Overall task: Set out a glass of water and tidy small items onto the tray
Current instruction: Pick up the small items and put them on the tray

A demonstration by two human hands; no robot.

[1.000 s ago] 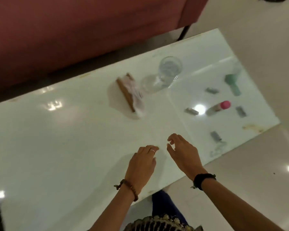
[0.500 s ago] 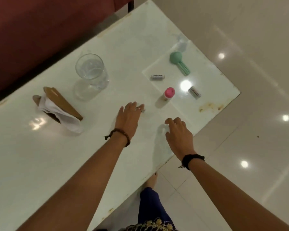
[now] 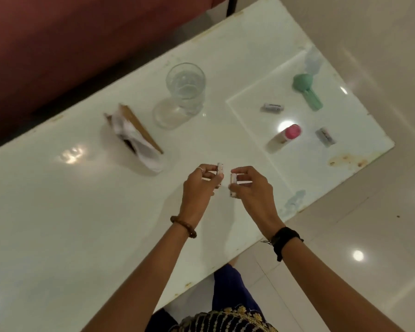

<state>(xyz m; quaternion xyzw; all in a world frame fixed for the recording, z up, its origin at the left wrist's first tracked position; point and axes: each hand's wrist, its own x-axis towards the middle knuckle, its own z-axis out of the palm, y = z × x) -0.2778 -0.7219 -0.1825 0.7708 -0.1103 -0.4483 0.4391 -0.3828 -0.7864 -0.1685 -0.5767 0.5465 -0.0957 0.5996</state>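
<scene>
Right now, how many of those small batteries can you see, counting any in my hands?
4. One in the left hand at, one in the right hand at, two lying on the tray at and. More may be hidden in the hands.

Above the white table (image 3: 58,212), the left hand (image 3: 198,188) pinched a small white item (image 3: 220,169) between its fingertips, and the right hand (image 3: 250,188) pinched a similar small white piece (image 3: 233,179); the two pieces sat near each other without touching. A glass of water (image 3: 186,88) stood upright beyond the hands, with a wooden napkin holder (image 3: 135,131) stuffed with white napkins to its left. On the clear tray (image 3: 249,130) to the right lay a green handled tool (image 3: 306,88), a pink-capped tube (image 3: 285,137) and two small grey items (image 3: 272,107) (image 3: 325,137), all apart from one another. A red sofa (image 3: 82,44) ran behind the table.
</scene>
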